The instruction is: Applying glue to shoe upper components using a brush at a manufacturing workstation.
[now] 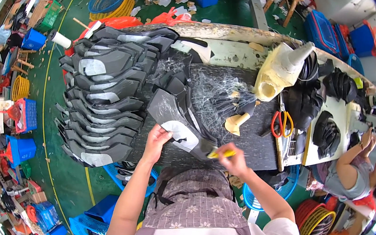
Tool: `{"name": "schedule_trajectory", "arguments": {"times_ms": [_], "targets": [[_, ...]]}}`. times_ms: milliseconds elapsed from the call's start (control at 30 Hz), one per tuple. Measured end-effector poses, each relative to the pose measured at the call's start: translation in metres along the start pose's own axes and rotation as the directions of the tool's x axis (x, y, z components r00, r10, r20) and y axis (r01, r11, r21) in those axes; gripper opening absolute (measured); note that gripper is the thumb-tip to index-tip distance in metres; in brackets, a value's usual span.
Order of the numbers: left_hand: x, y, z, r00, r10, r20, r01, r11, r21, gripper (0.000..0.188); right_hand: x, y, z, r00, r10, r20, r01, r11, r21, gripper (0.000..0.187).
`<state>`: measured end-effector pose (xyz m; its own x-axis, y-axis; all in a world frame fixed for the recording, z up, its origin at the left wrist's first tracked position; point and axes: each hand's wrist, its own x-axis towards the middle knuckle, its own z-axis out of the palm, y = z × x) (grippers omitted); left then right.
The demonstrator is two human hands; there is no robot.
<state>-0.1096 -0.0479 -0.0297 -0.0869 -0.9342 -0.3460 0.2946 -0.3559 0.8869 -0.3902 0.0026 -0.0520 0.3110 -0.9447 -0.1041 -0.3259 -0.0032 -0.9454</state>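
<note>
In front of me lies a dark grey shoe upper piece (181, 128) with a white patch, on a black board (260, 148). My left hand (159, 137) pinches its left edge, thumb near the white patch. A small yellow tool (222, 155) is gripped in my right hand (233, 159), its tip at the piece's right end. The tool's working end is too small to make out. More grey pieces (173, 85) lie just beyond the held one. To the left, several similar pieces with white patches are stacked in overlapping rows (102, 120).
Whitish dried strands (221, 98) cover the board's middle. A crusted yellow pot (276, 74) stands at the back right. Orange-handled scissors (282, 123) lie beside black parts (301, 104). A co-worker (357, 163) sits at the right. Blue baskets (130, 176) stand below the table edge.
</note>
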Motion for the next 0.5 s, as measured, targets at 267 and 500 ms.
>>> {"name": "schedule_trajectory", "arguments": {"times_ms": [267, 500], "targets": [[-0.022, -0.03, -0.011, 0.999, -0.007, -0.038, 0.006, 1.0, -0.008, 0.02, 0.06, -0.017, -0.027, 0.888, 0.461, 0.002, -0.455, 0.877, 0.156, 0.016], [-0.063, -0.031, -0.012, 0.993, 0.047, -0.106, -0.044, 0.999, 0.029, 0.019, 0.127, -0.065, 0.039, 0.967, 0.176, 0.187, -0.228, 0.922, 0.312, 0.021]]}}
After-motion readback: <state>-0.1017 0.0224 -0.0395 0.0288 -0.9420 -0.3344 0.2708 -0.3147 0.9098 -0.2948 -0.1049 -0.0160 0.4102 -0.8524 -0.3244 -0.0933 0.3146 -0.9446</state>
